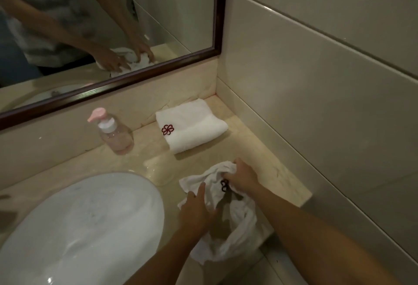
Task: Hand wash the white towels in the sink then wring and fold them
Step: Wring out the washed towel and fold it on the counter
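A crumpled wet white towel (228, 232) lies on the marble counter's front right part, partly hanging over the front edge. My right hand (243, 177) grips its far bunched end, fingers curled into the cloth beside a dark embroidered logo. My left hand (196, 207) rests on the towel's left side with the forefinger stretched out; whether its other fingers pinch the cloth is hidden. A second white towel (192, 126), folded with a red flower logo, lies near the back right corner. The white oval sink (79, 228) is at the left.
A clear pump bottle (114, 134) with a pink top stands on the counter (271, 167) behind the sink. A dark-framed mirror (108, 35) hangs above the backsplash. A tiled wall (328, 81) closes off the right side. Water pools on the counter near the sink rim.
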{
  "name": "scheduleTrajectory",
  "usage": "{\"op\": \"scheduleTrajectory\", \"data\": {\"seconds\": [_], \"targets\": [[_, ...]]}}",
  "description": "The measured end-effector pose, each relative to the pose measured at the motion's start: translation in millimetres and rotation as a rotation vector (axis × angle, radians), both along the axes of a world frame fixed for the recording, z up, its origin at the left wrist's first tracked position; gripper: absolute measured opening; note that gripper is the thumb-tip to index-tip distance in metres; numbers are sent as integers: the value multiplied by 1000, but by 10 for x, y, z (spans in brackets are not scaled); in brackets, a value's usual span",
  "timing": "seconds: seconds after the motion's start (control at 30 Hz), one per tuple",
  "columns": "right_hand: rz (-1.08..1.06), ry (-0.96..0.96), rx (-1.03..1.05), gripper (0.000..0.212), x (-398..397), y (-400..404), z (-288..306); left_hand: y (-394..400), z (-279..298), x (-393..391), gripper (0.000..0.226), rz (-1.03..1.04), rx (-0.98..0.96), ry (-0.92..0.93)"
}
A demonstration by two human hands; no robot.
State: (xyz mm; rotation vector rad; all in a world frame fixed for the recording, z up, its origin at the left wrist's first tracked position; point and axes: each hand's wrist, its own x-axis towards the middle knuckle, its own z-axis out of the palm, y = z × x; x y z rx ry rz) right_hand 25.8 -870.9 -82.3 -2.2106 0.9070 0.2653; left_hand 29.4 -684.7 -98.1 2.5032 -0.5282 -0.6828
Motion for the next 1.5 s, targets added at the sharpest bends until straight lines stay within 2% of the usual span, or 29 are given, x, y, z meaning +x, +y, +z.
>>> {"op": "scheduleTrajectory", "data": {"seconds": [0.07, 0.1, 0.13, 0.2, 0.27, 0.33, 0.4, 0.47, 0.57, 0.6, 0.7, 0.83, 0.9, 1.0, 1.13, 1.2, 1.33, 1.4, 1.43, 1.5], "targets": [[-189, -166, 303, 52, 72, 44, 158, -71, -6, 74, 91, 43, 44, 45], [-237, -239, 419, 42, 95, 40, 276, -91, 14, 118, 86, 65, 29, 34], [-246, -302, 493, 29, 101, 47, 416, -95, 29, 176, 75, 84, 1, 3], [-243, -396, 611, 19, 93, 12, 666, -106, 131, 352, 47, 100, -128, -133], [-290, -482, 742, 26, 77, -25, 944, -101, 335, 569, 35, 115, -327, -263], [-401, -594, 906, 42, 83, -69, 1200, -79, 645, 788, 42, 99, -514, -364], [-458, -672, 1060, 38, 61, -96, 1502, -22, 1016, 923, 47, 54, -647, -419], [-429, -727, 1158, 34, 9, -106, 1720, 25, 1299, 995, 49, 10, -720, -447], [-343, -782, 1209, 47, -68, -15, 1844, 87, 1558, 1013, 44, 106, -777, -527], [-324, -769, 1208, 52, -85, 25, 1840, 94, 1613, 1006, 41, 159, -802, -519], [-329, -696, 1270, 53, -127, 130, 1791, 96, 1724, 958, 40, 281, -891, -324], [-431, -707, 1238, 36, -162, 236, 1680, 62, 1915, 893, 33, 352, -1045, 17], [-474, -740, 1282, 31, -178, 271, 1651, 66, 1980, 866, 32, 344, -1052, 176], [-452, -721, 1298, 30, -232, 322, 1654, 89, 2001, 852, 29, 294, -982, 289], [-436, -761, 1237, 27, -273, 320, 1762, 28, 2125, 825, 32, 308, -1017, 396], [-402, -821, 1057, 25, -256, 328, 1893, -26, 2230, 785, 32, 283, -1043, 383], [-319, -1006, 481, 8, -222, 351, 2075, -134, 2511, 718, 33, 226, -1168, 293], [-334, -1162, 423, 11, -243, 409, 2145, -160, 2571, 727, 39, 277, -1159, 269], [-369, -1217, 471, 16, -251, 453, 2150, -153, 2536, 728, 45, 308, -1101, 270], [-341, -1232, 435, 19, -261, 595, 2056, -93, 2407, 680, 57, 320, -1082, 416]]}}
